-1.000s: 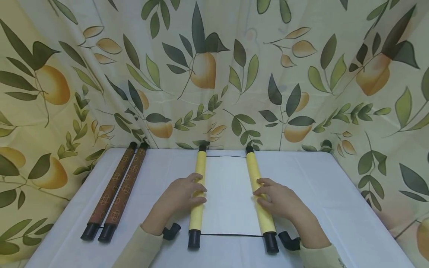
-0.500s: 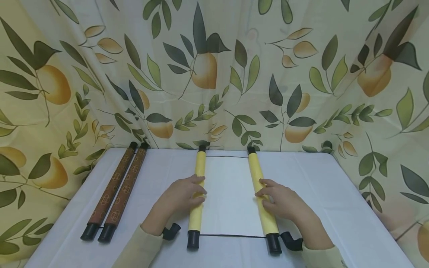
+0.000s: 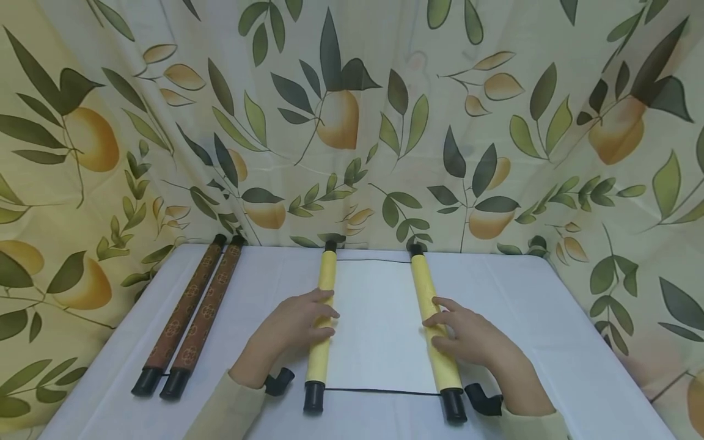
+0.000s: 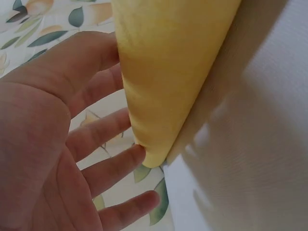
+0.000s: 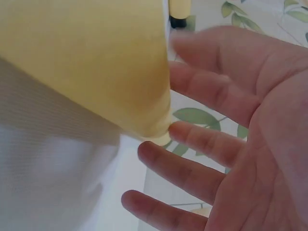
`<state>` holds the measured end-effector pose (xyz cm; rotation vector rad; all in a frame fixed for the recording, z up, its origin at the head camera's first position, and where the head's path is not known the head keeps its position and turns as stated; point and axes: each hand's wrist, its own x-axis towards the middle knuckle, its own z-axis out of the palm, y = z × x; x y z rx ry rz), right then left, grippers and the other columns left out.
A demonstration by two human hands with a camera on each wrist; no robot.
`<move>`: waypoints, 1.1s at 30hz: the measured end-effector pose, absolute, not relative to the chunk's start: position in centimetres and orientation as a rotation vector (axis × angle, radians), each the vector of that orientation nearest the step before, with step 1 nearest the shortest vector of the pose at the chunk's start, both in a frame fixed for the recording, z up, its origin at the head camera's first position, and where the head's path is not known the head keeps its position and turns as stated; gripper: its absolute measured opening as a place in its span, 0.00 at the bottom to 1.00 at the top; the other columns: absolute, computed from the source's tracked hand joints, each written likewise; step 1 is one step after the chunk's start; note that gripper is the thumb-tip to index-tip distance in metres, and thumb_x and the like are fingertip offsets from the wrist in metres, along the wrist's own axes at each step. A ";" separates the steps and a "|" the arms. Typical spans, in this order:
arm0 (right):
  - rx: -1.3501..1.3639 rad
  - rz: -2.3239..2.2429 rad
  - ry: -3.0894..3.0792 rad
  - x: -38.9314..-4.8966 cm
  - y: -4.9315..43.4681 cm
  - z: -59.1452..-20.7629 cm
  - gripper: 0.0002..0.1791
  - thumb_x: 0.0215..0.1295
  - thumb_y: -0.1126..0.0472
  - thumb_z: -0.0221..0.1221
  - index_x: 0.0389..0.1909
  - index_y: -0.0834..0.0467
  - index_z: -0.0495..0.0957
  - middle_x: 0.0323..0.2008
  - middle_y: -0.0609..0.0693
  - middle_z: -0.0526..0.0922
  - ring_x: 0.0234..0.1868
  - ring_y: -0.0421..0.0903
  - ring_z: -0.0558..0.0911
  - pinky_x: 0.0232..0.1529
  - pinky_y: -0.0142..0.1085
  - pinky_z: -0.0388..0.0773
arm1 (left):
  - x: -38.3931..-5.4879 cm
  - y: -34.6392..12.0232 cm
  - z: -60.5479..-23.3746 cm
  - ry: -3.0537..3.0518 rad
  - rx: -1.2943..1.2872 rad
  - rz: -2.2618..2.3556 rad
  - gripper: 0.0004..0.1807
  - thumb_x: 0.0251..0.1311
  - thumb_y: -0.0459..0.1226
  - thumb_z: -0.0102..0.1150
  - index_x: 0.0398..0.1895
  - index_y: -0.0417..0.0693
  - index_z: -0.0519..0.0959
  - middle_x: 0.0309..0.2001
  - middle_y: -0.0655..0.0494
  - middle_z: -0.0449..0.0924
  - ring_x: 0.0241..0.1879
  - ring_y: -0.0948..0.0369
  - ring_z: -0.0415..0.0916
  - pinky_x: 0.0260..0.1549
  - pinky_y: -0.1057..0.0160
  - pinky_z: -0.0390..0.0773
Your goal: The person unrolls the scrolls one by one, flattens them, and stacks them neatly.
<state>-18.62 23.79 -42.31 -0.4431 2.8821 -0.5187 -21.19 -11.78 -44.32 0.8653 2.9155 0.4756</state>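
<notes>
Your left hand (image 3: 294, 321) and right hand (image 3: 470, 334) loosely touch the scroll (image 3: 379, 327), not gripping. It looks light and may crease easily, so hold its black ends (image 3: 314, 397).

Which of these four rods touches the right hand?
The rightmost yellow rod; the left hand touches the other yellow rod; both brown rods lie untouched.
</notes>
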 end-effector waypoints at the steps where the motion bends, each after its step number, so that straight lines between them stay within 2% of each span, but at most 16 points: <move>1: -0.452 -0.529 2.882 -18.6 23.9 -42.3 0.16 0.59 0.53 0.66 0.49 0.47 0.85 0.72 0.58 0.65 0.66 0.65 0.71 0.59 0.63 0.70 | -21.2 -11.8 -44.3 2.912 0.855 0.479 0.18 0.61 0.51 0.65 0.52 0.59 0.85 0.71 0.56 0.68 0.70 0.52 0.66 0.61 0.50 0.72; 4: -0.496 -0.537 2.889 -18.6 24.0 -42.5 0.18 0.57 0.50 0.69 0.48 0.49 0.84 0.72 0.57 0.66 0.67 0.64 0.71 0.60 0.61 0.70 | -21.1 -11.8 -44.4 2.915 0.827 0.486 0.20 0.60 0.53 0.65 0.53 0.59 0.85 0.71 0.55 0.68 0.67 0.52 0.69 0.60 0.50 0.73; 8: -0.537 -0.502 2.909 -18.7 24.3 -42.5 0.19 0.56 0.53 0.70 0.49 0.50 0.83 0.71 0.58 0.68 0.66 0.64 0.72 0.60 0.60 0.71 | -21.3 -11.9 -44.5 2.951 0.833 0.470 0.18 0.58 0.52 0.67 0.49 0.58 0.86 0.70 0.54 0.69 0.65 0.53 0.71 0.57 0.51 0.75; 17: -0.522 -0.504 2.908 -18.9 24.9 -42.2 0.18 0.58 0.48 0.69 0.48 0.48 0.85 0.71 0.57 0.68 0.66 0.65 0.72 0.58 0.62 0.71 | -21.6 -12.2 -44.7 2.946 0.902 0.486 0.13 0.59 0.45 0.66 0.47 0.60 0.87 0.72 0.59 0.67 0.71 0.51 0.64 0.61 0.49 0.72; 24: -0.494 -0.483 2.897 -19.0 25.2 -42.1 0.20 0.57 0.50 0.69 0.51 0.48 0.84 0.70 0.57 0.68 0.65 0.65 0.72 0.57 0.63 0.71 | -21.7 -12.3 -44.4 2.951 0.893 0.457 0.11 0.59 0.50 0.67 0.42 0.59 0.88 0.69 0.56 0.72 0.69 0.52 0.67 0.60 0.50 0.73; 33: -0.432 -0.491 2.864 -18.8 25.6 -41.9 0.19 0.55 0.56 0.69 0.50 0.49 0.85 0.70 0.60 0.67 0.65 0.66 0.72 0.57 0.63 0.70 | -21.8 -12.9 -44.4 2.942 0.854 0.505 0.09 0.56 0.46 0.70 0.39 0.58 0.87 0.67 0.55 0.73 0.67 0.52 0.70 0.57 0.51 0.75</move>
